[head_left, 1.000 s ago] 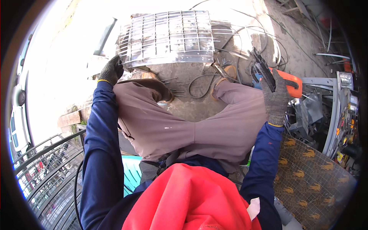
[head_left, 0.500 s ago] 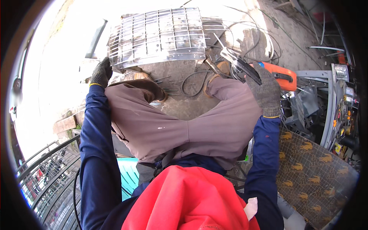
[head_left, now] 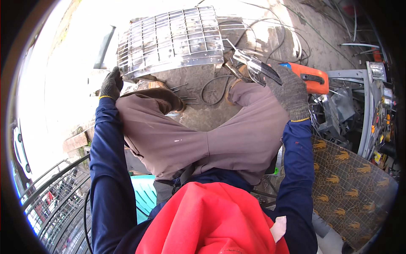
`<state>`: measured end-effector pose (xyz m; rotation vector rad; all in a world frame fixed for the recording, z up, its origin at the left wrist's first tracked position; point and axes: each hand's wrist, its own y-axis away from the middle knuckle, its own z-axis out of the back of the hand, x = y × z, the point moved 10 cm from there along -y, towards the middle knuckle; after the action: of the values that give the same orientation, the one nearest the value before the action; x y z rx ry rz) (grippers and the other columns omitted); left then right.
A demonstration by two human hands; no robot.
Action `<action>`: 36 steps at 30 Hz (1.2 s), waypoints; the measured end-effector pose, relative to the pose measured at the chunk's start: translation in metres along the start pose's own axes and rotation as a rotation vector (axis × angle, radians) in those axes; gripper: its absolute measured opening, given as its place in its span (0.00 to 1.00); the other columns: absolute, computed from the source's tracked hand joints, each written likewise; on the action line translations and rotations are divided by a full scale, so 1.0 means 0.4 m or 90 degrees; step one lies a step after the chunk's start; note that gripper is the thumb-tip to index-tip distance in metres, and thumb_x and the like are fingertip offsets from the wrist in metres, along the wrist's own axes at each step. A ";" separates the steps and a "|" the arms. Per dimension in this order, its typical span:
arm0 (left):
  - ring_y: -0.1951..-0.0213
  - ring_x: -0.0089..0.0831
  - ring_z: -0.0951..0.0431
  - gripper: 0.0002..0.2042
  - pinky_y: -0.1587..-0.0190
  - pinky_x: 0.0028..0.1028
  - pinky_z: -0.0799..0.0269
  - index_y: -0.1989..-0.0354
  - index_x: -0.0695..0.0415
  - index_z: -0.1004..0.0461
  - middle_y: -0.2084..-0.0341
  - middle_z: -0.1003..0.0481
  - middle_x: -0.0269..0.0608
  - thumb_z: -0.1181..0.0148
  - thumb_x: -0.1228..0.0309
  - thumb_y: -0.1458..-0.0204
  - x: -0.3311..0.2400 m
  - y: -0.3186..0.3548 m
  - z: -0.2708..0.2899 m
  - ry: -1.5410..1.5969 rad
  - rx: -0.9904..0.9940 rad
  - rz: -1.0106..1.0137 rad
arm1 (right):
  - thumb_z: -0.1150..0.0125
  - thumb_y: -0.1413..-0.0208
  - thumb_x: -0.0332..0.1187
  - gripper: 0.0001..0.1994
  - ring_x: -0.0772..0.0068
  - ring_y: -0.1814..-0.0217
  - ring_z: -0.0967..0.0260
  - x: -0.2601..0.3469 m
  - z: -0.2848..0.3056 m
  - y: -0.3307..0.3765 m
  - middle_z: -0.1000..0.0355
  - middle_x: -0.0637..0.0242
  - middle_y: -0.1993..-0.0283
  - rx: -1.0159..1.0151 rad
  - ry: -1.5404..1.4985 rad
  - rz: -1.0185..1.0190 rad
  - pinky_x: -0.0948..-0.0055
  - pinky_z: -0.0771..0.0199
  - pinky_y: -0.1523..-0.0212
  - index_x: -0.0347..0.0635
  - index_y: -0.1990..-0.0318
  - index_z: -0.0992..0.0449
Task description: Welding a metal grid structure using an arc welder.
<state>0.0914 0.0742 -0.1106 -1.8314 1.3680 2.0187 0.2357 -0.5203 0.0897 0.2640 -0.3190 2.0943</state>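
Observation:
A metal grid of thin bars over a shiny sheet (head_left: 175, 36) stands before my legs, its face tilted toward me. My left hand (head_left: 111, 84), in a dark knit glove, is at the grid's near left corner with its fingers curled round the edge. My right hand (head_left: 289, 91), also gloved, grips a welding electrode holder (head_left: 258, 67) with pale jaws and a dark handle. From its jaws a short thin rod (head_left: 230, 43) points up and left, beside the grid's right edge. The fingertips of my right hand are partly hidden behind the handle.
An orange case with a black handle (head_left: 314, 79) stands right of my right hand. Cables (head_left: 204, 91) curl over the ground. Scrap metal (head_left: 338, 108) and a patterned board (head_left: 351, 186) lie at the right. At the lower left is a barred metal rack (head_left: 63, 199).
My right hand has brought the electrode holder slightly left, so its rod is nearer the grid's right edge. My left hand stays at the grid's corner. The whole view has shifted a little.

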 end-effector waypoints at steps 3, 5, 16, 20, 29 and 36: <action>0.73 0.20 0.27 0.07 0.70 0.21 0.32 0.64 0.50 0.23 0.72 0.23 0.26 0.36 0.62 0.45 0.007 -0.012 0.016 -0.006 -0.015 0.007 | 0.33 0.48 0.39 0.20 0.58 0.56 0.24 -0.006 -0.005 0.001 0.23 0.58 0.56 0.002 0.003 -0.007 0.65 0.24 0.56 0.47 0.47 0.24; 0.70 0.22 0.24 0.09 0.68 0.21 0.30 0.61 0.52 0.23 0.68 0.21 0.29 0.36 0.63 0.46 0.011 -0.015 0.024 -0.009 -0.032 0.018 | 0.33 0.48 0.39 0.20 0.58 0.56 0.24 -0.012 -0.005 0.003 0.23 0.58 0.56 0.001 0.010 -0.004 0.65 0.24 0.56 0.47 0.47 0.24; 0.72 0.22 0.27 0.07 0.69 0.22 0.31 0.63 0.50 0.22 0.70 0.22 0.28 0.35 0.63 0.47 0.026 0.023 -0.020 0.037 -0.050 0.091 | 0.33 0.48 0.39 0.20 0.56 0.56 0.24 -0.026 -0.015 0.008 0.24 0.58 0.56 -0.025 0.020 0.025 0.64 0.25 0.55 0.47 0.47 0.24; 0.70 0.22 0.27 0.07 0.67 0.22 0.31 0.61 0.47 0.22 0.69 0.23 0.28 0.37 0.63 0.46 0.003 0.013 -0.027 -0.031 0.018 0.016 | 0.33 0.48 0.39 0.20 0.56 0.56 0.24 -0.020 -0.007 0.010 0.24 0.58 0.56 -0.017 0.031 0.021 0.64 0.25 0.55 0.47 0.47 0.24; 0.58 0.27 0.26 0.15 0.54 0.21 0.28 0.48 0.57 0.26 0.58 0.26 0.36 0.44 0.79 0.46 0.018 -0.063 0.010 -0.147 0.071 -0.059 | 0.37 0.45 0.45 0.20 0.54 0.49 0.26 -0.017 -0.001 0.008 0.24 0.56 0.51 0.004 0.014 -0.001 0.59 0.26 0.49 0.44 0.49 0.25; 0.51 0.28 0.26 0.18 0.49 0.19 0.31 0.42 0.59 0.30 0.53 0.26 0.39 0.47 0.77 0.43 -0.045 -0.045 0.010 -0.537 0.142 -0.391 | 0.37 0.45 0.45 0.21 0.55 0.47 0.27 -0.008 -0.015 -0.005 0.25 0.56 0.50 0.026 0.006 0.000 0.61 0.27 0.48 0.44 0.47 0.25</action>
<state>0.1042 0.0963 -0.1056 -0.9212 0.6401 1.8306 0.2385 -0.5199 0.0835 0.2779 -0.2700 2.1040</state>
